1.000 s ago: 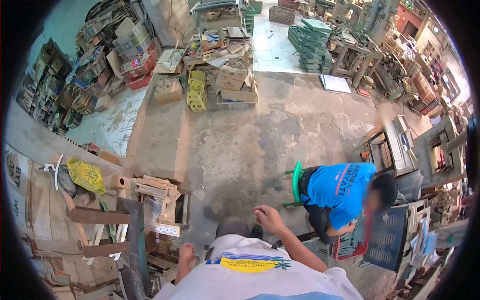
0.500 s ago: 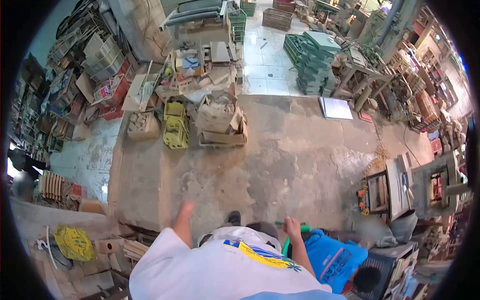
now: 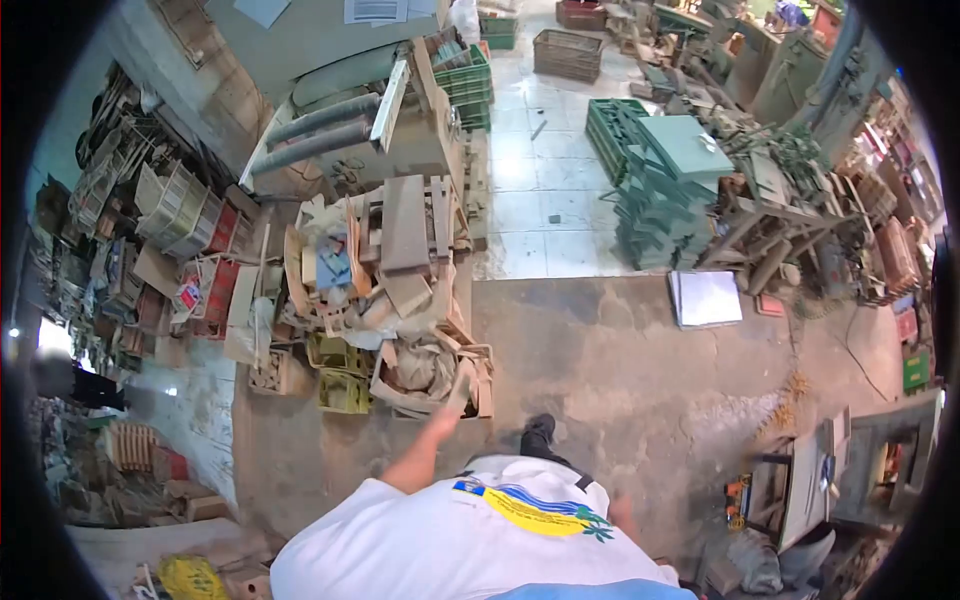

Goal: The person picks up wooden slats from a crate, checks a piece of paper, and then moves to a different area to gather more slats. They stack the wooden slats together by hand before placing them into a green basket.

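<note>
Left hand [image 3: 441, 418] swings empty, fingers blurred, toward the brown cardboard box of scrap [image 3: 432, 372] at lower centre; right hand [image 3: 624, 517] grip cannot be told (mostly hidden). Advise stepping squarely.

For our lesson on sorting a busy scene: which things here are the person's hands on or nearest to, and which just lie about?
In hand or nearest:
- left hand, empty, swung forward toward the crate of scrap
- right hand, mostly hidden behind the shirt

Lying about:
- yellow crates
- stacked green crates
- white board on the floor
- yellow bag
</note>
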